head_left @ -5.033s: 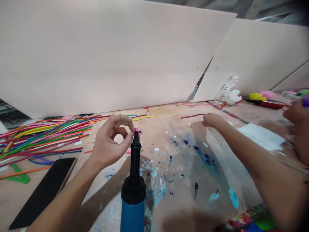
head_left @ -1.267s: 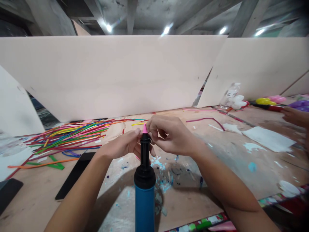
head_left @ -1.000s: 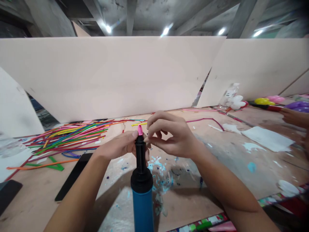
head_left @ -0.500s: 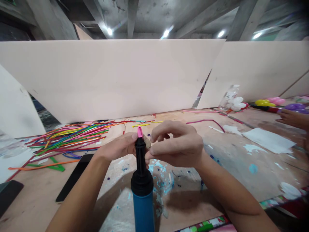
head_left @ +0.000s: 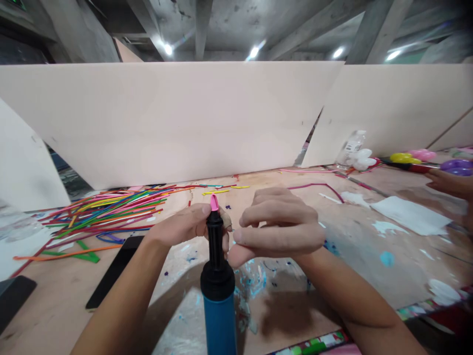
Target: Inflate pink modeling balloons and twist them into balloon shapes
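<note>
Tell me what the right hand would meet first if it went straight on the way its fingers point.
Probably the black neck of the blue pump, just left of the right hand. Fingertips of the left hand show beside that neck, so they might be met first; depth is unclear.

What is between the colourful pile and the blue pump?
In the head view, the left hand is between the colourful pile and the blue pump, holding the pump near its top.
</note>
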Demonstrator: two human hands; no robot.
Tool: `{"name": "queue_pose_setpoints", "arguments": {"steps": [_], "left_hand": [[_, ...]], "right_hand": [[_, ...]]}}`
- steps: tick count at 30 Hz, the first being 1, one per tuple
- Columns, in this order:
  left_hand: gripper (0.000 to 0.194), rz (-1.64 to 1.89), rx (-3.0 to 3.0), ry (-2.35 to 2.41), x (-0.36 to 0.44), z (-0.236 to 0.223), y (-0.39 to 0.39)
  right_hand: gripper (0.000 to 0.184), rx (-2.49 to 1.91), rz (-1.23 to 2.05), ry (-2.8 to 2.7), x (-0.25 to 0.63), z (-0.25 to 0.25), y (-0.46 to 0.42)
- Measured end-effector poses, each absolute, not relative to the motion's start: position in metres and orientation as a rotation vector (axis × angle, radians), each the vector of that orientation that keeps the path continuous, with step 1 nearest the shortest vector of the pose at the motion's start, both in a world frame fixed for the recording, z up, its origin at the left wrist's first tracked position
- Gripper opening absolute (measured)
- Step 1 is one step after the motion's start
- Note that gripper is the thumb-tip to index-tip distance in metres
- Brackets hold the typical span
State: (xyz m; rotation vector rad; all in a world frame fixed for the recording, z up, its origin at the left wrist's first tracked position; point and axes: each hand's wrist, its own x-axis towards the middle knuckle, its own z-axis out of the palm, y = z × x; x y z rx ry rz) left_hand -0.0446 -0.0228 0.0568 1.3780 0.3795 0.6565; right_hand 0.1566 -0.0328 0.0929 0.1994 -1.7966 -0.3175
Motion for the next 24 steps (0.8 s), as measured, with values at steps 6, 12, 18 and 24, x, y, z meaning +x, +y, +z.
{"name": "queue_pose_setpoints", "arguments": {"steps": [6, 12, 18, 24], "left_hand": [[0.045, 0.65, 1.393, 0.397, -0.047, 0.055, -0.022], [0.054, 0.566, 1.453, 0.432, -0.044, 0.061, -0.025], [0.048, 0.66, 1.498, 0.54, -0.039, 0.063, -0.023], [0.048, 0.732, 1.689, 0.744, -0.042, 0.06, -0.017]], "right_hand": [[0.019, 0.137, -0.357, -1.799, 0.158, 0.09, -0.035], [0.009, -0.022, -0.112, -1.982, 0.154, 0.089, -0.024], [0.008, -0.353, 0.302, -2.057, 0.156, 0.087, -0.006], [0.006, -0.379, 0.403, -2.136, 0.161, 0.091, -0.006]]}}
